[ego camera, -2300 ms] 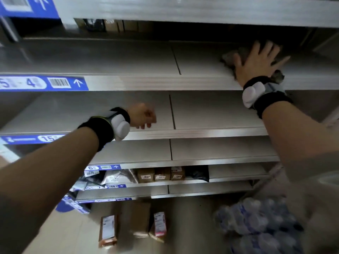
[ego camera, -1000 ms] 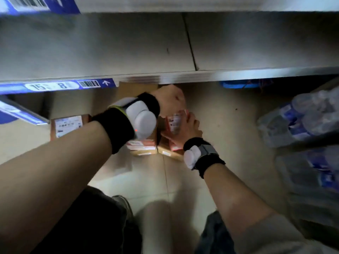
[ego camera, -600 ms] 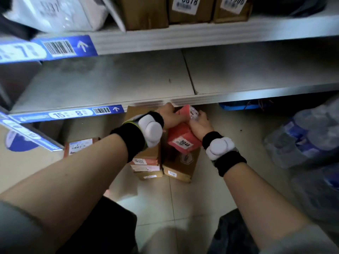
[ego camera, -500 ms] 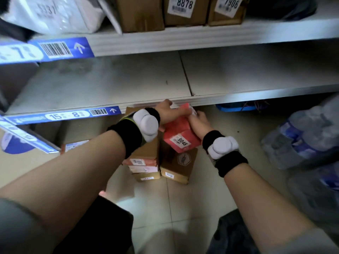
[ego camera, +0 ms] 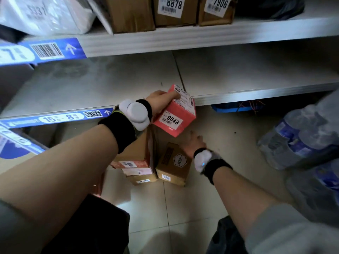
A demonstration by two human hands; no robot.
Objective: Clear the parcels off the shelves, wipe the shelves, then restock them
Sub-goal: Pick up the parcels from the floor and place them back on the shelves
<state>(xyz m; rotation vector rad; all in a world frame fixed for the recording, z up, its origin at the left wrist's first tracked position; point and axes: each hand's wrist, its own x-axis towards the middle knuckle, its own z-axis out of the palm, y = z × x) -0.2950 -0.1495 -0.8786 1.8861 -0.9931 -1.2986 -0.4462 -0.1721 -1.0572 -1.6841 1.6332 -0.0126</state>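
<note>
My left hand [ego camera: 161, 101] grips a small red parcel [ego camera: 178, 114] labelled 9048, held at the front edge of the bare lower shelf [ego camera: 113, 83]. My right hand [ego camera: 194, 143] is lower, resting on the top of a brown cardboard parcel [ego camera: 174, 162] that stands on the floor; whether its fingers grip the box I cannot tell. A stack of brown and red parcels [ego camera: 135, 165] stands on the floor beside it, partly hidden by my left forearm.
The shelf above [ego camera: 201, 35] carries brown boxes labelled 8878 [ego camera: 172, 8] and 7906 [ego camera: 216, 8], and a white bag [ego camera: 42, 13] at left. Shrink-wrapped water bottles [ego camera: 302, 140] stand on the floor at right. A blue item [ego camera: 231, 108] lies under the lower shelf.
My right hand let go of the red parcel and dropped to the brown parcel on the floor. My left hand alone lifted the red parcel to the shelf edge.
</note>
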